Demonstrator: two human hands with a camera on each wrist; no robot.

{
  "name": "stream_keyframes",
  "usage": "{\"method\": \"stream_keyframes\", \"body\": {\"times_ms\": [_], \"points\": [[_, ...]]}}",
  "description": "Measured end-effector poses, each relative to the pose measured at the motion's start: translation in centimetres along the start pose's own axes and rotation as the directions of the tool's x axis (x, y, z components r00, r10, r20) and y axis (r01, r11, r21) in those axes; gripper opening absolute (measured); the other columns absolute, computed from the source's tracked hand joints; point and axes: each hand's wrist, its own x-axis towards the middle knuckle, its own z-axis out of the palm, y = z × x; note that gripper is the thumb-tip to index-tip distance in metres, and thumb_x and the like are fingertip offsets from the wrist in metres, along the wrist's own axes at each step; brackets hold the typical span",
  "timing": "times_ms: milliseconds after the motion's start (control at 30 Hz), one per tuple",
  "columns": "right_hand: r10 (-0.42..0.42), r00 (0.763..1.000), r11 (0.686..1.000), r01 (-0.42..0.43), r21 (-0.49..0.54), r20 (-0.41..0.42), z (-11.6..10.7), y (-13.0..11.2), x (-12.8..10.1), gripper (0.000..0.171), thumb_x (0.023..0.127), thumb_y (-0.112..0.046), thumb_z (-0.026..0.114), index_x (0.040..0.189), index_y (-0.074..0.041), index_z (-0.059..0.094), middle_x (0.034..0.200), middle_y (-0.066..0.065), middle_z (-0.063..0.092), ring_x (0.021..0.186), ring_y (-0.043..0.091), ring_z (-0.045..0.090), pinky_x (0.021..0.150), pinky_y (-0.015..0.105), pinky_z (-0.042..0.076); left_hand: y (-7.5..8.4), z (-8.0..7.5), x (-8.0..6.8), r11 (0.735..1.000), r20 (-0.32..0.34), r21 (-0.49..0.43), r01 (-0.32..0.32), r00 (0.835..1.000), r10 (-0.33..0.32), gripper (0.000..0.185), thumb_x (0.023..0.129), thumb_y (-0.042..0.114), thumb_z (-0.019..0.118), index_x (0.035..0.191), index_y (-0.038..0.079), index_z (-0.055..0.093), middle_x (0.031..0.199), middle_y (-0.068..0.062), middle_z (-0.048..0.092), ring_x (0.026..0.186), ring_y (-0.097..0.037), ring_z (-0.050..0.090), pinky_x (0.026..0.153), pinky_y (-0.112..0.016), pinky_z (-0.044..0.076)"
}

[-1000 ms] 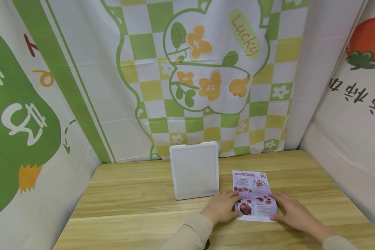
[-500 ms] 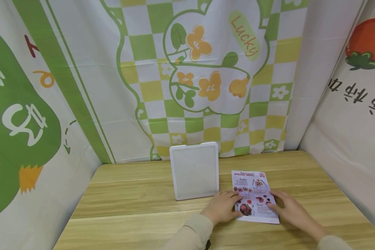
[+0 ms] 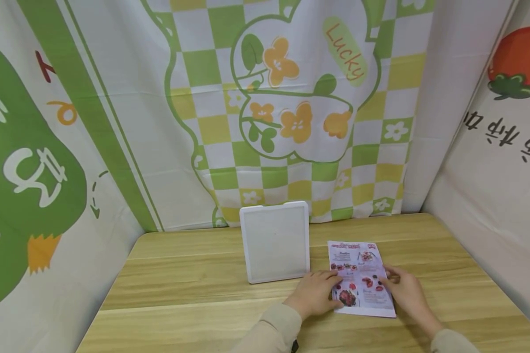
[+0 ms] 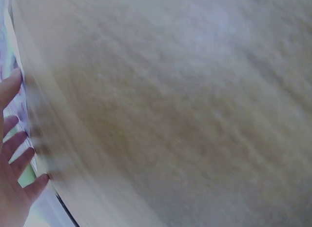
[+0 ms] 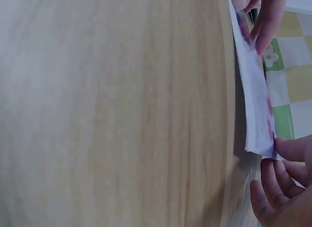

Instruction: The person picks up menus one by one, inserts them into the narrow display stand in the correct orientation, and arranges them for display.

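A printed paper menu (image 3: 357, 260) with food pictures and a red heading lies on the wooden table (image 3: 181, 294). My left hand (image 3: 314, 292) rests at its left edge, fingertips and thumb touching the paper; the left wrist view shows that hand (image 4: 14, 173) with fingers spread at the far left. At the opposite edge, my right hand (image 3: 408, 296) pinches the menu, thumb on top. From the right wrist, the right hand (image 5: 287, 185) has its thumb over the end of the paper (image 5: 258, 105) and fingers below. Left of the menu stands a white rectangular frame (image 3: 275, 245), upright and leaning slightly back.
Behind the table hangs a green and yellow checked curtain (image 3: 282, 177). Printed white cloth walls (image 3: 490, 196) close in both sides. Wood surface extends left of the frame and right of the right hand.
My right hand has shifted its thumb up along the menu's right edge and drawn in to the left. The bulging lower right part of the menu now lies flatter. My left hand stays put.
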Motion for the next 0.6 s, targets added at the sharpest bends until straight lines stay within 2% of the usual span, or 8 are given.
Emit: {"method": "stream_keyframes", "body": {"times_ms": [233,467,600], "points": [[0.048,0.999,0.998,-0.047,0.037,-0.012,0.14,-0.05,0.05,0.042,0.086,0.002,0.068,0.123,0.018,0.056,0.092,0.019,0.069,0.081,0.025,0.064,0.068,0.024,0.050,0.21,0.04,0.02,0.996,-0.051,-0.056,0.072,0.996,-0.075,0.067,0.084,0.053,0.073,0.138,0.018,0.056,0.146,0.001,0.051,0.130,-0.017,0.050,0.106,-0.035,0.041],[0.075,0.997,0.994,-0.073,0.081,-0.024,-0.05,-0.37,-0.33,0.033,0.090,0.001,0.065,0.119,0.017,0.058,0.100,0.026,0.067,0.089,0.034,0.065,0.070,0.021,0.050,0.48,-0.14,-0.02,0.983,-0.105,-0.135,0.128,0.984,-0.143,0.064,0.087,0.043,0.074,0.138,0.009,0.055,0.139,-0.004,0.057,0.126,-0.019,0.054,0.106,-0.033,0.041],[0.080,0.996,0.990,-0.076,0.115,-0.028,-0.41,-0.71,-0.65,0.031,0.091,0.000,0.065,0.117,0.017,0.058,0.104,0.028,0.066,0.090,0.028,0.065,0.072,0.017,0.049,0.64,0.02,0.15,0.971,-0.147,-0.185,0.151,0.973,-0.179,0.060,0.087,0.038,0.074,0.136,0.007,0.057,0.133,-0.006,0.062,0.120,-0.020,0.058,0.103,-0.031,0.043]]}}
